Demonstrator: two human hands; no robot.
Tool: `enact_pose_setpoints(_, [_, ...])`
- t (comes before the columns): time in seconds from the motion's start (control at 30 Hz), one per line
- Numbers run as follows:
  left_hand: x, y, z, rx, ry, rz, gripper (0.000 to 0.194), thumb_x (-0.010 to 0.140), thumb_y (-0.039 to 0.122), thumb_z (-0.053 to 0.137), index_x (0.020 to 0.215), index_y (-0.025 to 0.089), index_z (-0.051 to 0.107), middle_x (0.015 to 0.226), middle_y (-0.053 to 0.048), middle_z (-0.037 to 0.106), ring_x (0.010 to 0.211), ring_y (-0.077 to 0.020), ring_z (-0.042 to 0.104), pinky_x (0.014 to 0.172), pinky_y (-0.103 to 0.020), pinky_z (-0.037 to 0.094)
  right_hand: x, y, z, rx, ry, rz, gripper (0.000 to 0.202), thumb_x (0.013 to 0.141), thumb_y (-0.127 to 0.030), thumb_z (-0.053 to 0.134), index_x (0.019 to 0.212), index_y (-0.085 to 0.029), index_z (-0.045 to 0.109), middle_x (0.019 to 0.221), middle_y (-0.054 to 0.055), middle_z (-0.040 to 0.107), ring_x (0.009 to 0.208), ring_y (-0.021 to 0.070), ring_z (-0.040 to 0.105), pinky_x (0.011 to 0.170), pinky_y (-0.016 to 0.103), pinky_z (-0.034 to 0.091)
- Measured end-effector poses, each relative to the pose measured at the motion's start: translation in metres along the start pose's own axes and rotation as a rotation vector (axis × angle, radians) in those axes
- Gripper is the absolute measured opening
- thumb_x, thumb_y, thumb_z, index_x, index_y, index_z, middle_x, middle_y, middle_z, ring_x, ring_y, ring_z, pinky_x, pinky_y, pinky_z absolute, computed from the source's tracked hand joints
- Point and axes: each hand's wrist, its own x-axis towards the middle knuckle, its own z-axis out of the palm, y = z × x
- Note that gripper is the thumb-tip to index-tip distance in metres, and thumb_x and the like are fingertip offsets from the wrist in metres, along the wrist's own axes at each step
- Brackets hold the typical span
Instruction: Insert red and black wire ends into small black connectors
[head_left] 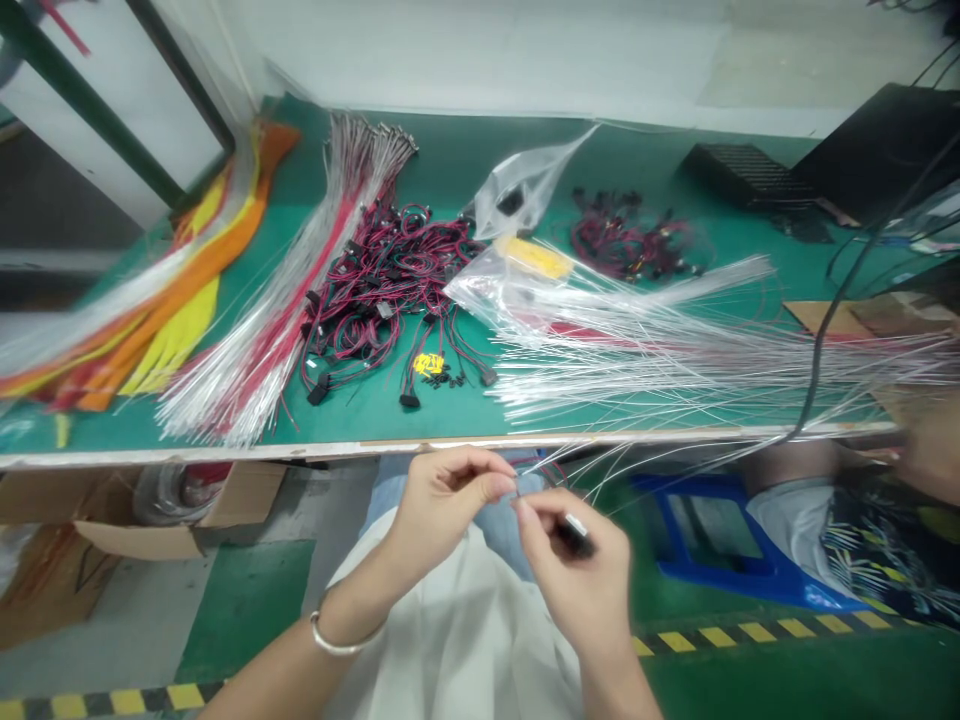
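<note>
Below the worktop's (450, 445) front edge, over the lap: left hand (442, 505) pinched shut on thin wire ends (536, 470), right hand (577, 570) closed around a small dark connector (577, 530), fingertips nearly touching, probably for close fine alignment, white wire bundle (675, 350) overhanging the edge within reach.

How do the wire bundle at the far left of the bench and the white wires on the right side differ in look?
The left bundle is orange, yellow and red; the right wires are white or clear. The left bundle runs diagonally in flat bands; the right wires fan out loosely, some over the bench edge toward the hands. Both lie on the green bench.
</note>
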Motion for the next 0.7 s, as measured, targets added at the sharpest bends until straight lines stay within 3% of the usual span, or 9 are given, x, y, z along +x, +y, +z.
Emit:
enact_pose_setpoints(0.1, [0.000, 0.000, -0.003, 0.117, 0.000, 0.091, 0.006, 0.069, 0.014, 0.065, 0.068, 0.016, 0.070, 0.066, -0.002, 0.068, 0.060, -0.0109, 0.057, 0.056, -0.019, 0.044, 0.000, 0.000, -0.001, -0.011, -0.004, 0.000, 0.012, 0.079, -0.018, 0.056, 0.069, -0.017, 0.061, 0.053, -0.002, 0.049, 0.047, 0.0073, 0.042, 0.044, 0.017, 0.034])
enact_pose_setpoints(0.43, [0.001, -0.004, -0.013, 0.330, -0.169, 0.294, 0.009, 0.079, 0.014, 0.059, 0.078, 0.017, 0.067, 0.073, -0.002, 0.067, 0.068, -0.0114, 0.059, 0.063, -0.021, 0.044, 0.002, 0.003, -0.001, 0.117, -0.061, 0.135, 0.018, 0.080, -0.027, 0.057, 0.066, -0.016, 0.062, 0.051, -0.002, 0.046, 0.047, 0.0070, 0.038, 0.043, 0.017, 0.031])
enact_pose_setpoints(0.57, [0.003, -0.005, -0.017, 0.391, -0.225, 0.394, 0.012, 0.080, 0.013, 0.057, 0.091, 0.017, 0.060, 0.079, -0.002, 0.067, 0.072, -0.0110, 0.061, 0.069, -0.022, 0.046, 0.003, 0.008, -0.001, 0.179, -0.098, 0.172, 0.021, 0.080, -0.030, 0.057, 0.067, -0.015, 0.062, 0.050, -0.002, 0.048, 0.047, 0.0073, 0.040, 0.044, 0.018, 0.031])
enact_pose_setpoints(0.7, [0.002, -0.004, -0.018, 0.446, -0.218, 0.413, 0.026, 0.079, 0.010, 0.058, 0.102, 0.020, 0.051, 0.077, 0.000, 0.067, 0.073, -0.0115, 0.062, 0.074, -0.024, 0.045, 0.005, 0.014, -0.001, 0.411, -0.177, 0.313, 0.020, 0.079, -0.035, 0.061, 0.085, -0.016, 0.056, 0.046, -0.003, 0.053, 0.043, 0.0080, 0.045, 0.046, 0.017, 0.034])
